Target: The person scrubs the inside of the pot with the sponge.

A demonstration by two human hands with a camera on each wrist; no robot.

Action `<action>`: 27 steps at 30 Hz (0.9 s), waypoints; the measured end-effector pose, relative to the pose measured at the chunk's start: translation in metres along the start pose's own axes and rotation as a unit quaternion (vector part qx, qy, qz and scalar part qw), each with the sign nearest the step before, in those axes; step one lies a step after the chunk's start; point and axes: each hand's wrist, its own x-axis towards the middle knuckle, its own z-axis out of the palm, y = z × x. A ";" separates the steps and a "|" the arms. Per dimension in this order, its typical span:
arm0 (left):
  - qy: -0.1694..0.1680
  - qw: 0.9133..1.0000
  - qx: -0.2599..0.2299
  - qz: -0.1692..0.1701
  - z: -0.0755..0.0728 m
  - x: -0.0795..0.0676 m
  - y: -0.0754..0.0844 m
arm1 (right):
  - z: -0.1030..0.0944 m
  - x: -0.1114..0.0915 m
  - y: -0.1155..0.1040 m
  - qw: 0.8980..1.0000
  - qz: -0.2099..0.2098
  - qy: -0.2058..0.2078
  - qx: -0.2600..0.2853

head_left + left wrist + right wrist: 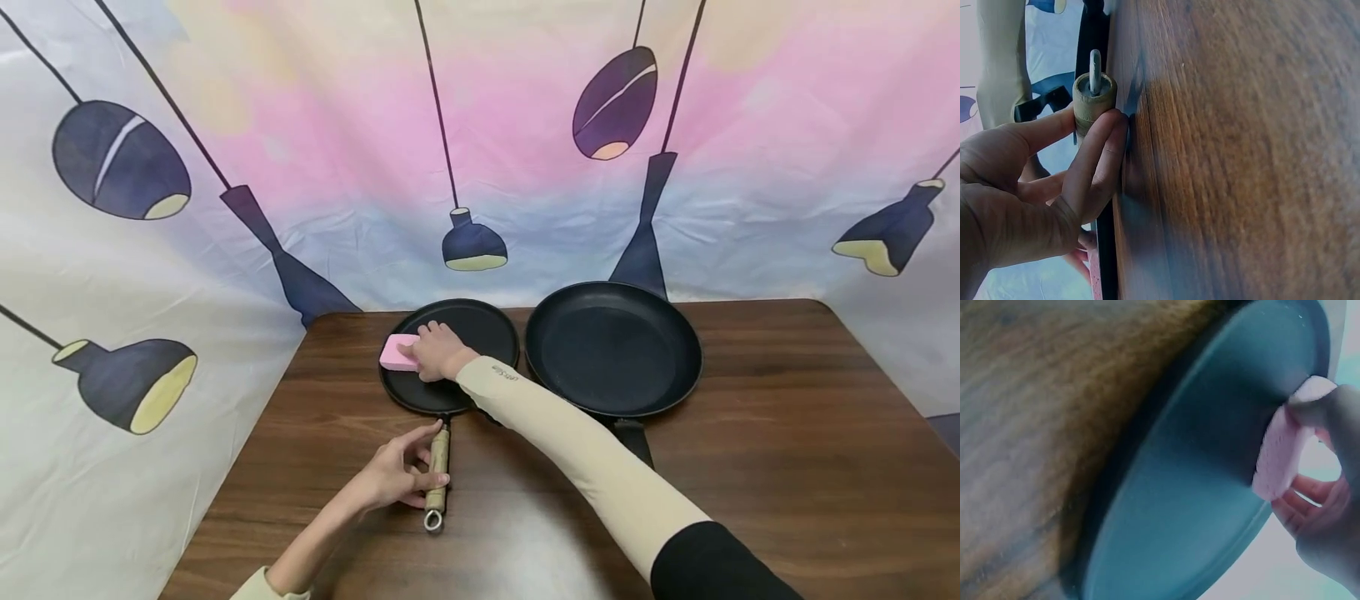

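Note:
A flat black pan (480, 329) lies at the back left of the table, its wooden handle (439, 454) pointing toward me. My left hand (393, 471) grips that handle between thumb and fingers; in the left wrist view the handle's end (1094, 106) with its metal ring faces the camera. My right hand (442, 350) holds a pink sponge (398, 352) by its edges on the left part of the pan. The right wrist view shows the sponge (1285, 447) against the dark pan surface (1172, 481), thumb on one side and fingers on the other.
Beside the flat pan stands a larger black frying pan (611, 350), its black handle (633, 440) partly under my right forearm. Both rest on a brown wooden table (795, 433). Behind the table hangs a cloth (360, 167) printed with lamps.

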 end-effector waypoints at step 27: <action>0.008 1.000 -0.003 0.023 0.001 -0.002 -0.004 | 0.014 0.015 0.018 0.988 0.143 0.030 0.048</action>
